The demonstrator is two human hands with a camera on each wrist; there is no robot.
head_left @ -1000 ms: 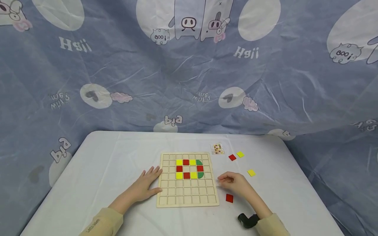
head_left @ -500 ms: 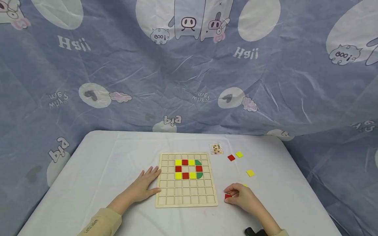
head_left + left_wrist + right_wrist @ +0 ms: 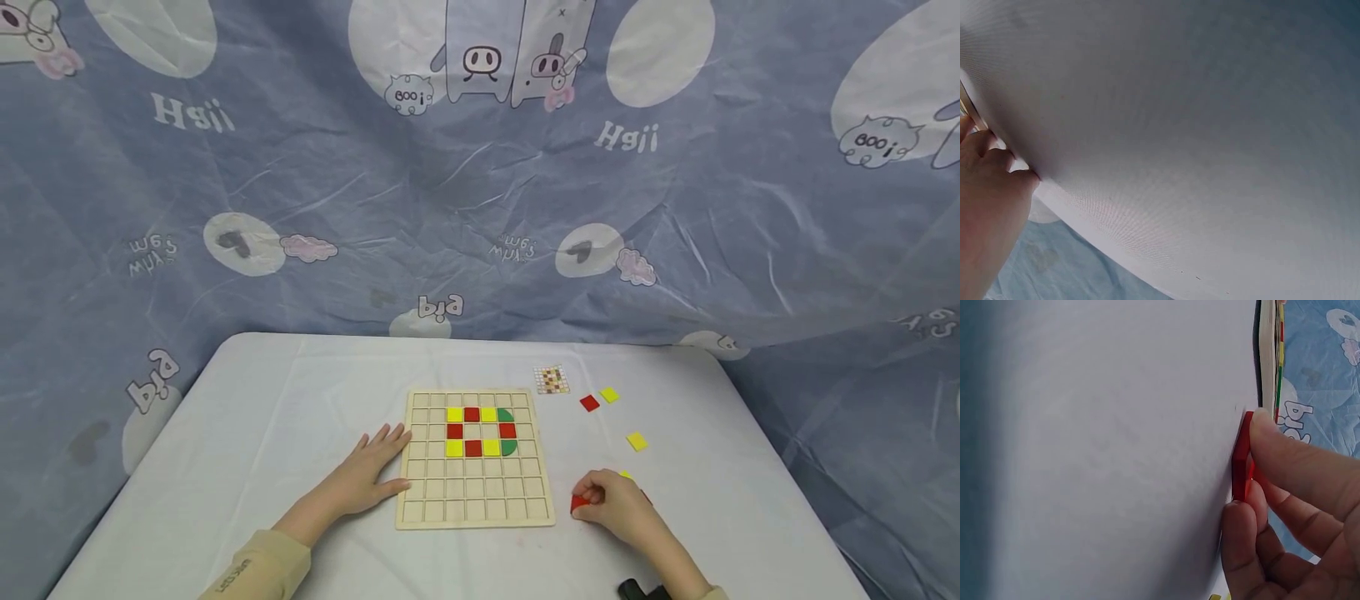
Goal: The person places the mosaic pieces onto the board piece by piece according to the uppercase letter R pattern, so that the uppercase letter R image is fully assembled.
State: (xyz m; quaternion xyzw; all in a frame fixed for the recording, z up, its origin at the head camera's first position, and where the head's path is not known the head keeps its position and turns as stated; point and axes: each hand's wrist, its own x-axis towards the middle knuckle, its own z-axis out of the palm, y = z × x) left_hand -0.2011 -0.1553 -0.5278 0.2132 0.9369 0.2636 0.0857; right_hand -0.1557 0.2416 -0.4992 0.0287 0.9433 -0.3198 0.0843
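Pinching a red tile between thumb and fingers of the right hand, at the near right of the desk, just off the right edge of the wooden board, level with its near rows. Lying left of that hand's knuckles, out at the fingertips; no clear long axis, seen nearly edge-on in the right wrist view. Far nearer to the right hand than to the left hand, spread, holding nothing, fingertips touching the board's left rim. From the tile, left and farther back to the ring of coloured tiles set in the board.

Cannot tell whether lifted or touching the desk. Mostly hidden behind the right hand: a yellow tile and a red sliver. Cut off at the near edge: a black object. Too small to read: the pattern card.
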